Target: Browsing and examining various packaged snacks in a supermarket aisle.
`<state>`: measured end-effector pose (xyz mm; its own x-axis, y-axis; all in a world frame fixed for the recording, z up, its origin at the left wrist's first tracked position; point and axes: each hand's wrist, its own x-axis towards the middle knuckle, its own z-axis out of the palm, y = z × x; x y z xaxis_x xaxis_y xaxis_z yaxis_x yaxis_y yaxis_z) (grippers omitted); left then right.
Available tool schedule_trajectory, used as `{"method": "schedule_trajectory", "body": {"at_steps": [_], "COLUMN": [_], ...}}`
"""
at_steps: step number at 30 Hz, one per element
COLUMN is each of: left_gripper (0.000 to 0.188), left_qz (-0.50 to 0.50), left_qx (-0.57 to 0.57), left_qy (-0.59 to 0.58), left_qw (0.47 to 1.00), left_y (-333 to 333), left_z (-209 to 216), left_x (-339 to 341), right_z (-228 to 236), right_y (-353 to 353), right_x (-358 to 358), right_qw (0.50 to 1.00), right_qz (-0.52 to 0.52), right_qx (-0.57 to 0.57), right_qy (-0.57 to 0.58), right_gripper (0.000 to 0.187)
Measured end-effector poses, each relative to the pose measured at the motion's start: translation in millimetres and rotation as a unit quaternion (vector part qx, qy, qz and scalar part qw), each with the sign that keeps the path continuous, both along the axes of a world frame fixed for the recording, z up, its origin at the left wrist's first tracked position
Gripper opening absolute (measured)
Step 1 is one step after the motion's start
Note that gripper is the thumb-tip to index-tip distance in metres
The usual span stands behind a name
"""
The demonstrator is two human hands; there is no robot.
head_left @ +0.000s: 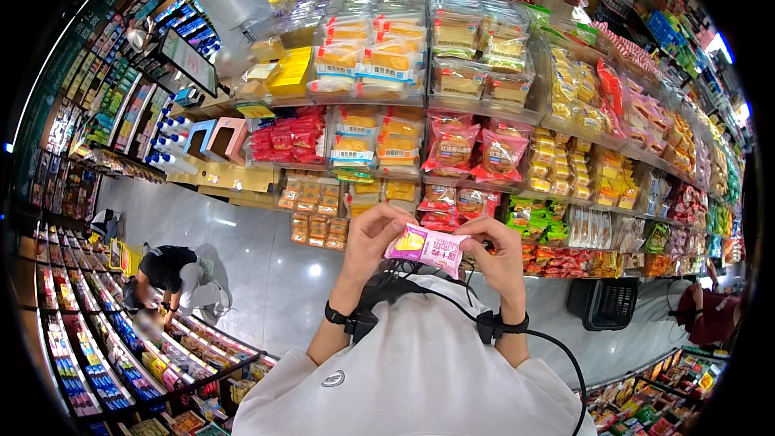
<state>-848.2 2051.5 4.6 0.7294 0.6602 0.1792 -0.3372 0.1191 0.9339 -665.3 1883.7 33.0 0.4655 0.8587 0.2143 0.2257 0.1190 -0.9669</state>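
Between my two hands I hold a small pink and purple snack packet level in front of my chest. My left hand pinches its left end, thumb and fingers closed on the wrapper. At the other end, my right hand grips the upper right corner in the same way. A yellow picture shows on the packet's left part; the rest is pale pink. Just beyond the hands are clear bins with red-wrapped round pastries and blue and white packaged cakes.
Tiered shelves of packaged snacks curve around ahead and to the right. A black basket stands on the floor at right. A crouching person is by the low racks at left; another person is at far right. A black cable crosses my right forearm.
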Motion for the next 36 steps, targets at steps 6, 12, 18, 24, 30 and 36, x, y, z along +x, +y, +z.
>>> {"method": "schedule_trajectory", "body": {"at_steps": [6, 12, 18, 24, 30, 36], "left_gripper": [0.018, 0.012, 0.012, 0.017, 0.02, 0.022], "left_qz": [0.013, -0.012, -0.02, -0.048, -0.051, -0.068], "left_qx": [-0.029, -0.004, -0.01, -0.035, -0.055, -0.061], "left_qy": [0.038, 0.036, 0.024, 0.035, 0.045, 0.072], "left_qw": [0.999, 0.999, 0.999, 0.998, 0.996, 0.993], "left_y": [-3.4, -16.1, -43.4, -71.8, -102.9, -101.9], "left_z": [-3.8, -2.6, -10.6, -13.1, -16.2, -3.8], "left_x": [16.4, 33.9, 53.4, 70.4, 89.4, 90.7], "right_z": [16.4, 13.0, 0.0, -5.3, -6.5, -9.6], "right_y": [-12.4, -29.6, -49.1, -72.0, -98.5, -101.0], "right_x": [8.0, 23.2, 47.9, 69.9, 87.5, 87.6], "right_qw": [0.998, 0.995, 0.991, 0.988, 0.984, 0.983], "right_qz": [-0.006, -0.051, -0.092, -0.114, -0.135, -0.154], "right_qx": [-0.032, -0.044, -0.039, -0.057, -0.074, -0.077], "right_qy": [-0.058, -0.075, -0.088, -0.085, -0.087, -0.066], "right_gripper": [0.017, 0.014, 0.01, 0.009, 0.009, 0.01]}}
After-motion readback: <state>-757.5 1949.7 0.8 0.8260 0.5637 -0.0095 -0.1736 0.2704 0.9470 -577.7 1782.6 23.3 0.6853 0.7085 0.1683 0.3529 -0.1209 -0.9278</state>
